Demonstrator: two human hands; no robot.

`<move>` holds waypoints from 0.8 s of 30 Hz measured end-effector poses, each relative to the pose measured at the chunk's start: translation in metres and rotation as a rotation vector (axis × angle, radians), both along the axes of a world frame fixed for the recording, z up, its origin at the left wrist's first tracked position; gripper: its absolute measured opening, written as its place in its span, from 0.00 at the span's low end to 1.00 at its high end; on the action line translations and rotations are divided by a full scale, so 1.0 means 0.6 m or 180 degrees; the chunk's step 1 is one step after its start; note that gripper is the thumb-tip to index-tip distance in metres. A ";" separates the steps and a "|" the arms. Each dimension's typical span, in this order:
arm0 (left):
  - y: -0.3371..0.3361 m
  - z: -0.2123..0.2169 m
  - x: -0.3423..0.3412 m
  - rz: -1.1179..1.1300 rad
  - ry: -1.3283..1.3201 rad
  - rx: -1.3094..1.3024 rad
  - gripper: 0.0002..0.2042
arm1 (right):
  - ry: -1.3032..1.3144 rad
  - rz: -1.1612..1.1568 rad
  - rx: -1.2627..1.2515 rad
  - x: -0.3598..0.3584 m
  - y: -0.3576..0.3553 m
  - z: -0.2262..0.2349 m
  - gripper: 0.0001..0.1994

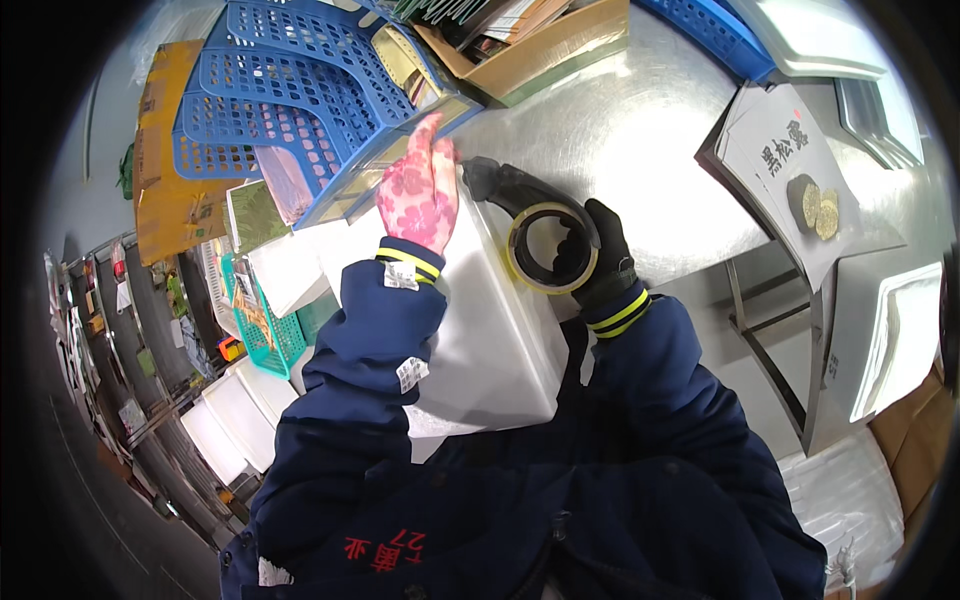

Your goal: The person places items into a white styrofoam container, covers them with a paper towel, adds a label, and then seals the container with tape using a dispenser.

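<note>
Fingers of right hand (598, 262) grip tape roll (548, 248) (on white box (500, 330)).

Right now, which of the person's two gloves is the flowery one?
The left hand, pressed flat on the white box, wears the pink flowered glove. The right hand, holding the tape dispenser, wears plain black.

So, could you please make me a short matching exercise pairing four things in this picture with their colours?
Things:
1. left hand's glove
2. right hand's glove
3. stacked baskets
4. box under the hands

Colours:
A. white
B. black
C. pink with flowers
D. blue

Pairs: 1-C, 2-B, 3-D, 4-A
</note>
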State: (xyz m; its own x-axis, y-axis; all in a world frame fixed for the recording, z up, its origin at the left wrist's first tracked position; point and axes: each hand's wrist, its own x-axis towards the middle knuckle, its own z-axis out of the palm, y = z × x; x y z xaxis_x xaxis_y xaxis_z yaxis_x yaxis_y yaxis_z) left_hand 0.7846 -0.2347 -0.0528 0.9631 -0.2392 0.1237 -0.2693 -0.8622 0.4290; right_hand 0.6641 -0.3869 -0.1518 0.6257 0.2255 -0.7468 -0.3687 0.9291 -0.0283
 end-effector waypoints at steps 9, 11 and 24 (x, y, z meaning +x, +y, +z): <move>0.007 -0.017 0.005 0.0214 -0.0933 0.0782 0.16 | -0.1382 -0.0274 -0.1994 -0.010 0.022 -0.079 0.13; 0.019 -0.007 0.002 -0.0067 -0.1492 0.0627 0.12 | -0.1341 -0.0247 -0.1369 -0.004 0.019 -0.069 0.18; 0.029 0.015 -0.277 -0.0433 -0.0356 0.1027 0.32 | -0.2077 0.0435 -0.4892 -0.016 0.018 -0.022 0.22</move>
